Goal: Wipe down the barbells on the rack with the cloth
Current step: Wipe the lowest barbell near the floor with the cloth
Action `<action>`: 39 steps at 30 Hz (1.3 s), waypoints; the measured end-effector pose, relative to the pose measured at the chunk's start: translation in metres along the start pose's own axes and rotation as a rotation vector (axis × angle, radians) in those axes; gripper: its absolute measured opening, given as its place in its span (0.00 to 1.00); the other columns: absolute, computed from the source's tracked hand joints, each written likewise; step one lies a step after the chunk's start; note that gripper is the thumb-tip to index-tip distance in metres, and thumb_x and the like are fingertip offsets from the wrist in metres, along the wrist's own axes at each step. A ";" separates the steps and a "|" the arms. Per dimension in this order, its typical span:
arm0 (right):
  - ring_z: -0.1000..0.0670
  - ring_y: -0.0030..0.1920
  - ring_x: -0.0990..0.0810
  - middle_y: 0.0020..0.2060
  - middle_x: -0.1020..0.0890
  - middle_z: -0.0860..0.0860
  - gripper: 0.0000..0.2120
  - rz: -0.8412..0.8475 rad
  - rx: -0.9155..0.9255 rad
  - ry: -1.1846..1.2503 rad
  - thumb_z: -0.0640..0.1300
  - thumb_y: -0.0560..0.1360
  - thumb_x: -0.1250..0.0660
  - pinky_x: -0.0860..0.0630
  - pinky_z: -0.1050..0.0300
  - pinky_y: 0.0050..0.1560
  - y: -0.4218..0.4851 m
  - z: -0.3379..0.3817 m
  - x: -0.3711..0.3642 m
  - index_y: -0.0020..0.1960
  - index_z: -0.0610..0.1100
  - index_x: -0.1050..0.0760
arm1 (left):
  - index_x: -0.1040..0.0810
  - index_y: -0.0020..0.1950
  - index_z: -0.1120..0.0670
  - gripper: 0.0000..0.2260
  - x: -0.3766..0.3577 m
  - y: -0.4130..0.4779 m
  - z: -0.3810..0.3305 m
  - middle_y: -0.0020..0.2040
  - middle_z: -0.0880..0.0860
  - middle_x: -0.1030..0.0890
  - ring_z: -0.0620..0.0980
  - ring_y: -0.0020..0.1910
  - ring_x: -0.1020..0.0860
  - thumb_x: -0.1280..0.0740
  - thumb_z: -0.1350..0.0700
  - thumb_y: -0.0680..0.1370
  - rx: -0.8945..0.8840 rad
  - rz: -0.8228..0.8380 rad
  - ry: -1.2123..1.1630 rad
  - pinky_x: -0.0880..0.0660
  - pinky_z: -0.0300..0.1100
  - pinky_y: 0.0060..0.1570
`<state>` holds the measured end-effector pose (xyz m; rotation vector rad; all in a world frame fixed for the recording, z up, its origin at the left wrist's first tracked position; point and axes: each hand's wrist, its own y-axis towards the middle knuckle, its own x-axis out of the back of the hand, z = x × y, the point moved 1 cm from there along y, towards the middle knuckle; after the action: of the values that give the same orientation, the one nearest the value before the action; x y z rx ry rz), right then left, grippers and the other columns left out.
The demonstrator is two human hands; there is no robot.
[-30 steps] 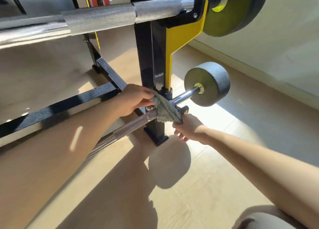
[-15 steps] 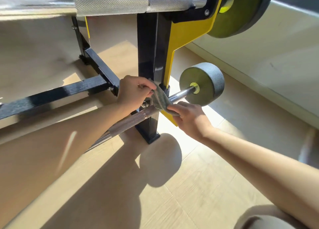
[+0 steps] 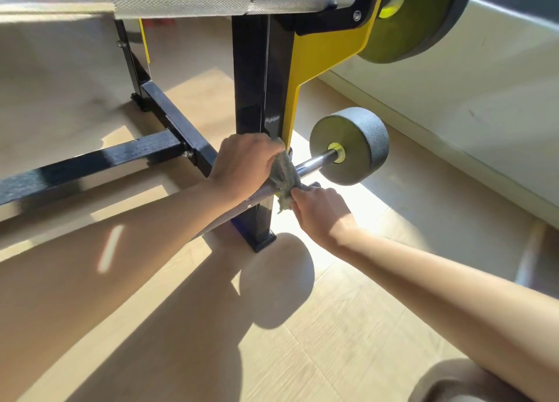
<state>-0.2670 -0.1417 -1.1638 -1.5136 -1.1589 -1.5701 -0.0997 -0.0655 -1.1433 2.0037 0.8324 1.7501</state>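
left hand (image 3: pixel 242 165) grips cloth (image 3: pixel 284 174) top | right hand (image 3: pixel 317 208) pinches lower edge | barbell (image 3: pixel 314 162) bare between cloth and plate (image 3: pixel 360 147)

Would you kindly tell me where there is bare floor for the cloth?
Bare: sunlit floor between the small weight and the wall, and floor nearer you. Crowded: at the upright, where the left hand and right hand grip the cloth on the lower barbell.
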 end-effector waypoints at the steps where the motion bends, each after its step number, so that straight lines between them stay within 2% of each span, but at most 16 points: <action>1: 0.42 0.36 0.20 0.40 0.18 0.44 0.08 -0.013 0.010 -0.029 0.43 0.82 0.39 0.29 0.55 0.36 0.002 -0.001 0.003 0.55 0.40 0.25 | 0.14 0.55 0.54 0.07 0.003 0.003 -0.001 0.40 0.54 0.15 0.55 0.38 0.17 0.31 0.57 0.80 -0.026 -0.057 0.037 0.20 0.48 0.37; 3: 0.43 0.34 0.24 0.38 0.21 0.45 0.10 -0.004 0.009 -0.085 0.43 0.83 0.41 0.27 0.53 0.36 0.005 0.000 0.009 0.60 0.39 0.28 | 0.14 0.53 0.55 0.07 0.009 0.009 0.000 0.38 0.54 0.15 0.55 0.35 0.18 0.32 0.56 0.80 -0.069 -0.120 0.086 0.22 0.45 0.34; 5: 0.45 0.37 0.29 0.39 0.25 0.46 0.12 0.055 -0.031 -0.110 0.41 0.83 0.43 0.31 0.53 0.37 0.006 0.003 0.011 0.64 0.37 0.30 | 0.14 0.52 0.55 0.07 0.009 0.010 0.005 0.37 0.54 0.16 0.56 0.34 0.18 0.32 0.56 0.80 -0.092 -0.101 0.103 0.21 0.47 0.33; 8: 0.45 0.40 0.29 0.43 0.21 0.44 0.09 0.148 -0.066 -0.022 0.39 0.82 0.42 0.31 0.54 0.39 0.006 0.009 0.004 0.56 0.39 0.24 | 0.14 0.49 0.55 0.07 0.004 0.000 0.008 0.36 0.55 0.17 0.57 0.34 0.19 0.32 0.57 0.80 -0.115 0.081 0.037 0.20 0.49 0.37; 10: 0.43 0.39 0.23 0.39 0.21 0.45 0.07 0.274 -0.060 0.086 0.38 0.79 0.40 0.27 0.54 0.37 -0.001 0.009 -0.007 0.46 0.42 0.24 | 0.13 0.50 0.53 0.07 0.004 -0.008 0.009 0.39 0.54 0.14 0.56 0.37 0.17 0.31 0.58 0.80 -0.081 0.224 -0.028 0.21 0.47 0.43; 12: 0.41 0.39 0.21 0.36 0.22 0.45 0.08 0.351 -0.042 0.112 0.38 0.78 0.39 0.27 0.55 0.36 -0.006 0.008 -0.012 0.42 0.42 0.25 | 0.13 0.55 0.51 0.08 0.006 -0.015 0.010 0.44 0.52 0.13 0.54 0.41 0.16 0.31 0.57 0.80 -0.051 0.299 -0.083 0.25 0.44 0.48; 16: 0.46 0.42 0.21 0.44 0.18 0.47 0.12 0.136 -0.078 0.154 0.45 0.83 0.40 0.29 0.58 0.40 0.004 -0.002 -0.003 0.56 0.43 0.19 | 0.14 0.56 0.53 0.08 0.012 -0.016 0.020 0.48 0.52 0.13 0.54 0.44 0.15 0.31 0.59 0.80 0.016 0.284 -0.069 0.21 0.49 0.53; 19: 0.45 0.36 0.21 0.41 0.17 0.46 0.12 -0.055 -0.071 0.149 0.45 0.83 0.41 0.32 0.59 0.36 0.006 -0.002 0.009 0.61 0.45 0.21 | 0.14 0.55 0.53 0.09 0.017 -0.023 0.042 0.48 0.54 0.13 0.56 0.43 0.16 0.33 0.60 0.80 0.110 0.254 0.055 0.21 0.52 0.52; 22: 0.45 0.37 0.18 0.44 0.15 0.47 0.14 -0.063 0.016 0.236 0.44 0.83 0.40 0.26 0.59 0.36 0.004 0.010 0.015 0.66 0.46 0.23 | 0.13 0.55 0.52 0.08 0.024 -0.030 0.062 0.47 0.52 0.13 0.51 0.39 0.18 0.31 0.58 0.79 0.271 0.293 0.053 0.18 0.49 0.49; 26: 0.46 0.40 0.18 0.45 0.14 0.49 0.12 0.003 -0.012 0.284 0.42 0.81 0.38 0.23 0.59 0.40 0.005 0.011 0.009 0.58 0.45 0.17 | 0.13 0.54 0.54 0.08 0.027 -0.040 0.059 0.45 0.50 0.13 0.49 0.41 0.17 0.30 0.60 0.78 0.299 0.690 -0.162 0.19 0.46 0.50; 28: 0.45 0.40 0.21 0.42 0.15 0.49 0.12 0.075 -0.012 0.281 0.41 0.80 0.39 0.25 0.56 0.39 0.002 0.007 0.010 0.51 0.45 0.16 | 0.13 0.56 0.55 0.09 0.029 -0.047 0.053 0.47 0.52 0.13 0.51 0.43 0.15 0.30 0.62 0.78 0.376 0.747 -0.322 0.17 0.45 0.49; 31: 0.47 0.30 0.17 0.31 0.17 0.48 0.12 0.249 -0.069 0.381 0.39 0.76 0.39 0.20 0.54 0.35 -0.006 0.007 0.012 0.38 0.42 0.20 | 0.15 0.56 0.54 0.10 0.036 -0.046 0.052 0.48 0.52 0.13 0.50 0.44 0.14 0.29 0.64 0.77 0.496 0.729 -0.525 0.17 0.43 0.50; 33: 0.52 0.26 0.17 0.28 0.18 0.49 0.11 0.344 -0.086 0.440 0.39 0.75 0.39 0.17 0.53 0.39 -0.009 0.013 0.010 0.36 0.43 0.22 | 0.15 0.55 0.53 0.10 0.043 -0.046 0.054 0.47 0.52 0.13 0.50 0.44 0.14 0.28 0.65 0.77 0.556 0.724 -0.596 0.17 0.43 0.50; 35: 0.53 0.32 0.16 0.31 0.18 0.53 0.09 0.342 -0.071 0.490 0.40 0.76 0.37 0.17 0.53 0.45 -0.008 0.021 0.009 0.43 0.45 0.19 | 0.14 0.53 0.53 0.09 0.047 -0.048 0.060 0.46 0.52 0.13 0.51 0.43 0.15 0.27 0.64 0.76 0.538 0.637 -0.510 0.17 0.45 0.52; 37: 0.50 0.42 0.17 0.37 0.20 0.56 0.08 0.270 -0.106 0.609 0.40 0.77 0.35 0.18 0.54 0.46 -0.003 0.028 0.018 0.51 0.45 0.18 | 0.13 0.52 0.55 0.08 0.049 -0.046 0.063 0.46 0.52 0.13 0.48 0.41 0.18 0.28 0.63 0.76 0.479 0.484 -0.327 0.20 0.45 0.52; 39: 0.47 0.45 0.17 0.43 0.18 0.50 0.07 0.231 -0.189 0.764 0.43 0.77 0.34 0.17 0.50 0.47 0.000 0.030 0.028 0.51 0.43 0.19 | 0.13 0.52 0.55 0.08 0.052 -0.042 0.059 0.43 0.49 0.14 0.42 0.38 0.21 0.28 0.63 0.75 0.498 0.350 -0.313 0.23 0.39 0.48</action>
<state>-0.2581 -0.1114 -1.1380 -0.9452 -0.3989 -1.8754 -0.0466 0.0069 -1.1394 2.8072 0.9178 1.4197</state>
